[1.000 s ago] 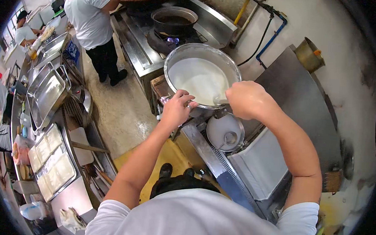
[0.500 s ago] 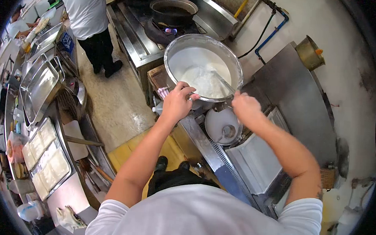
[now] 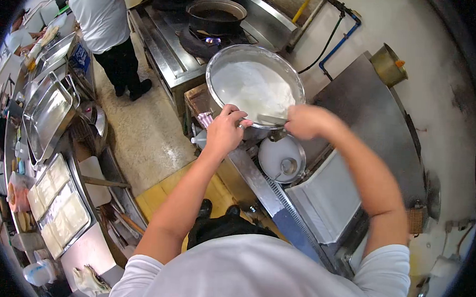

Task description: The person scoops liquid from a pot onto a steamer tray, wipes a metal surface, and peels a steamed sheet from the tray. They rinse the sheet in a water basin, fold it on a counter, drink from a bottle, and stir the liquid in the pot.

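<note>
A large metal pot (image 3: 215, 97) holds a white liquid (image 3: 255, 85) with a swirled surface. My left hand (image 3: 227, 127) is closed on the pot's near rim, with a ring on one finger. My right hand (image 3: 306, 121), a little blurred, is wrapped around a metal stirring utensil (image 3: 272, 119) at the pot's near right rim. A short shiny length of the utensil shows over the liquid; its working end cannot be made out. Just below the pot stands a smaller round vessel (image 3: 272, 158) of white liquid with a ladle (image 3: 288, 166) in it.
Beyond the pot, a dark pan (image 3: 217, 14) sits over a lit burner (image 3: 213, 40). A person (image 3: 100, 17) stands at the stove. Metal trays (image 3: 48, 120) and a tray of pale sheets (image 3: 65, 217) line the left counter. A white lidded bin (image 3: 326, 201) is at right.
My right hand has swung the utensil toward the near right rim, so its shaft lies flatter. My left hand keeps its place on the rim. The view has shifted slightly.
</note>
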Available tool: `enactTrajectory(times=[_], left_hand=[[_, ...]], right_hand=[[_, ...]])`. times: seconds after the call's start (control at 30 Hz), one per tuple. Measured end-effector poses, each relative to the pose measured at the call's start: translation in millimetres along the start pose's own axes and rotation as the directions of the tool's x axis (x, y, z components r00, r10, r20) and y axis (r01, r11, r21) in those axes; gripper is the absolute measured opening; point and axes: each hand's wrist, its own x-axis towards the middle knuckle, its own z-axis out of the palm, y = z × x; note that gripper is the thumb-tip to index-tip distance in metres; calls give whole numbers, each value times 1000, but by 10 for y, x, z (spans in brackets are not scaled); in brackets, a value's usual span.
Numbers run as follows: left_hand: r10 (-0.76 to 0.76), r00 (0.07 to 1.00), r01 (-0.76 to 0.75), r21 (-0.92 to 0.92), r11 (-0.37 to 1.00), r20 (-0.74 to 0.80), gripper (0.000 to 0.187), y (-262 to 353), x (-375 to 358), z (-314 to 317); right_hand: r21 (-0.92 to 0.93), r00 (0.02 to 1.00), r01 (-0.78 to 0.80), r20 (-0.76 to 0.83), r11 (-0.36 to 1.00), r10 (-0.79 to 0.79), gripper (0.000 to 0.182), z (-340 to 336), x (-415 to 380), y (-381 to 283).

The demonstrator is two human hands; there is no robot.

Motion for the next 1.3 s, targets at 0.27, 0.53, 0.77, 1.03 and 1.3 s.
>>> enactTrajectory(times=[0.27,0.53,0.77,1.03,1.3], left_hand=[[1,1000,-1,0,1000,2,29,-14,-4,14],[2,1000,-2,20,1000,15,29,-18,10,8],[42,999,-42,-13,999,5,27,-48,26,-14],[20,999,-21,5,1000,46,28,-13,28,-61],[-3,999,1,36,999,37,30,11,19,-16]], right_hand=[[-169,905,-275,-378,946,195,33,733,-150,-309],[-56,883,-281,375,958,281,23,-657,-191,15],[112,980,-169,125,979,154,20,-86,31,-188],[-95,889,-367,-329,925,318,20,775,-11,-425],[182,877,-380,382,907,292,23,-467,-78,15]])
